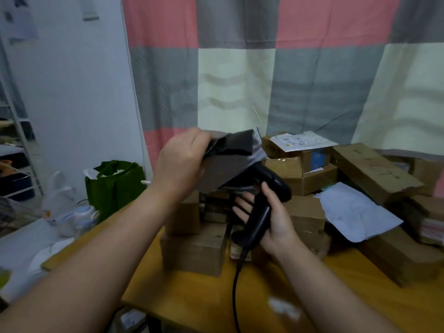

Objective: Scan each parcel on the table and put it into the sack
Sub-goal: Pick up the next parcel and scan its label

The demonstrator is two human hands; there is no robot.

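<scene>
**Parcel [230,162] held aloft above scanner [260,212]**

- A soft grey parcel is held in the air over the left part of the table [204,299], clear of the pile beneath it. One end is bunched and creased; a pale label edge is seen at its upper right corner.
- The left hand [180,162] is clamped on the crumpled end of the parcel, fingers curled tight around the wrapping.
- The black scanner is gripped at the handle by the right hand [274,224], thumb laid up the back, fingers wrapped round the front. Its head is tucked just under the parcel's lower edge; contact cannot be judged.
- A black cable [236,284] is trailed from the handle base down over the near table edge.
- Cardboard boxes [194,251] are stacked across the table; a white mailer [355,210] is laid among those on the right.
- A green bag [115,186] is stood on the floor left of the table.
- A checked curtain [264,68] is hung behind.
</scene>
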